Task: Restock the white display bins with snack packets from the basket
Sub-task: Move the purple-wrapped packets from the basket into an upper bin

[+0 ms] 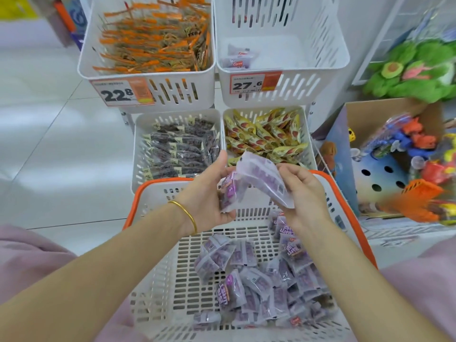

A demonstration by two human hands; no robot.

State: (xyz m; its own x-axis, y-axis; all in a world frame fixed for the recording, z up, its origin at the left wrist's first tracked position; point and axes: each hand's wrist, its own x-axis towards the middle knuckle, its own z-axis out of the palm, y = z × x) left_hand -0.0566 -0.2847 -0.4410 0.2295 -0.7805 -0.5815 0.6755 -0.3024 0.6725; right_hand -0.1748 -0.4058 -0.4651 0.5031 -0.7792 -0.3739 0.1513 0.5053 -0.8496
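Head view: both hands meet at mid-frame over the white slotted plastic basket with an orange rim. The right hand pinches a flat pale-purple plastic snack packet by its lower right end between thumb and fingers. The left hand cups a second purple snack packet in its curled palm, with the thumb raised against the flat packet's upper left corner. The flat packet's long axis slants from upper left to lower right, lifted clear of the basket. A loose heap of matching purple packets lies in the basket's lower right part.

The place to fill is, I judge, the nearly bare white slotted bin at upper right. It carries the 27.6 price tag and holds only a few purple packets. That bin lies straight up the frame from the fingers, past the lower bin of yellow-and-red packets. It sits more in line with the right hand than the left, so the right hand looks better placed for the reach.
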